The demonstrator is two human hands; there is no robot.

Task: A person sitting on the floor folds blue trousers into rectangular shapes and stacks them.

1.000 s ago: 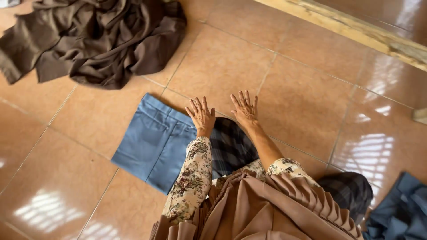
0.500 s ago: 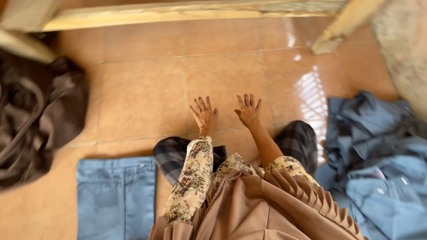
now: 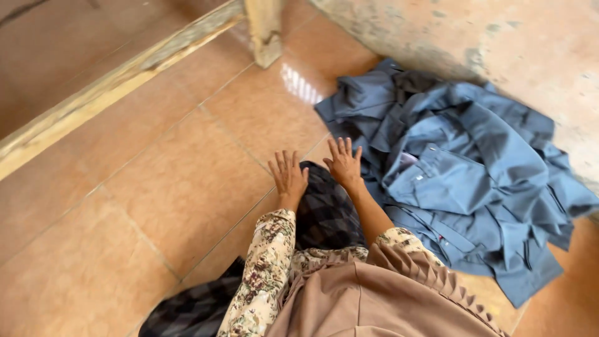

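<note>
Bare tile floor (image 3: 156,206) open across left and centre. Blue clothes heap (image 3: 462,168) blocks right side. Wooden beam (image 3: 112,87) and post (image 3: 265,31) bar upper left; wall (image 3: 499,37) closes upper right.

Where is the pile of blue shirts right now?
In the head view, the pile of blue shirts lies on the tiled floor at the right, against the wall, just beyond the right hand.

Tiled floor (image 3: 156,187); heaped blue shirts (image 3: 462,168); dark checked cloth (image 3: 327,215)
</note>
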